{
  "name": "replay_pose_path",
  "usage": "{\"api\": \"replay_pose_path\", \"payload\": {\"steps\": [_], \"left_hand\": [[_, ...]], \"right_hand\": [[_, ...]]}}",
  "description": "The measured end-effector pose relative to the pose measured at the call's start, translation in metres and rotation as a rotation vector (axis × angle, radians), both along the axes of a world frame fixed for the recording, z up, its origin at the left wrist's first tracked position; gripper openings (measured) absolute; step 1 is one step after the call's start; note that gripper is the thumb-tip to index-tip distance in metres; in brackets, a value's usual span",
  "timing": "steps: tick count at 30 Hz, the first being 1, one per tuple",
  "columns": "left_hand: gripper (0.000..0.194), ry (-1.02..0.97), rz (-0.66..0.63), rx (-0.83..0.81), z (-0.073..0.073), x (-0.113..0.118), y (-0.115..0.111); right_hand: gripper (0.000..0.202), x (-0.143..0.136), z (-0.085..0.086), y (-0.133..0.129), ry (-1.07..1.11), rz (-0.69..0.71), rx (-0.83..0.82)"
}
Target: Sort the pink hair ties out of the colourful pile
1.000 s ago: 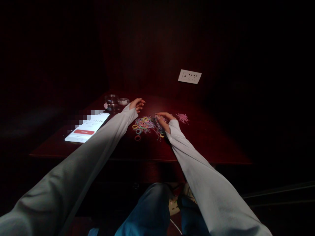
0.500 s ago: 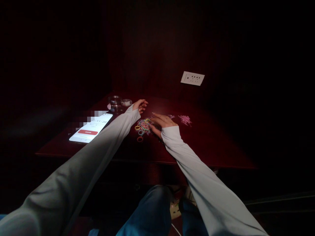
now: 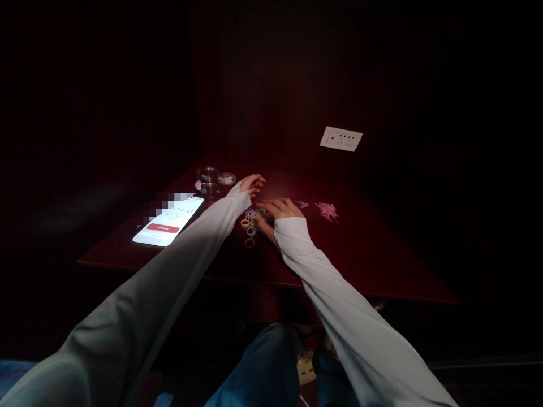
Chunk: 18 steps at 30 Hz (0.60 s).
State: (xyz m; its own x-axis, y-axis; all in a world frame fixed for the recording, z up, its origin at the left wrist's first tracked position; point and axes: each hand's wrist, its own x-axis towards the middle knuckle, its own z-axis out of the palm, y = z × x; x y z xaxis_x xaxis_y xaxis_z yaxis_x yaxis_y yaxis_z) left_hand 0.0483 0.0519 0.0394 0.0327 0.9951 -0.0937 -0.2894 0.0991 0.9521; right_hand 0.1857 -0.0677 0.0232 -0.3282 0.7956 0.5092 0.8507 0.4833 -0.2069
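A small pile of colourful hair ties (image 3: 250,223) lies on the dark red table, with a few single rings at its near left side. My right hand (image 3: 281,210) rests over the right part of this pile, fingers stretched out and thumb apart, hiding some of the ties. Just beyond the pile is my left hand (image 3: 253,184), turned on its side with loosely bent, parted fingers and nothing visible in them. Pink hair ties (image 3: 327,212) form a separate heap to the right. Between that heap and my right hand sits a tiny purplish cluster (image 3: 302,204).
A clear round jar (image 3: 208,175) and its lid (image 3: 227,179) stand at the back left of the table (image 3: 365,254). A lit phone (image 3: 169,221) lies beside my left forearm. On the back wall is a white power socket (image 3: 341,139).
My right hand has shifted left across the pile and covers more of the hair ties. My left hand stays at nearly the same spot. The whole view has shifted slightly.
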Motion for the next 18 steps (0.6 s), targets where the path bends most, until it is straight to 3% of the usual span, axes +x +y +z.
{"api": "replay_pose_path", "payload": {"steps": [6,11,18], "left_hand": [[0.016,0.041,-0.012,0.016,-0.001,-0.002,0.001],[0.018,0.043,-0.01,-0.008,0.001,-0.001,0.0],[0.017,0.031,-0.012,0.014,-0.001,-0.001,0.0]], "right_hand": [[0.035,-0.015,-0.012,0.005,-0.097,0.008,-0.127],[0.019,-0.007,-0.021,0.022,0.069,0.072,-0.14],[0.018,0.009,-0.02,0.026,0.327,0.168,-0.007]]}}
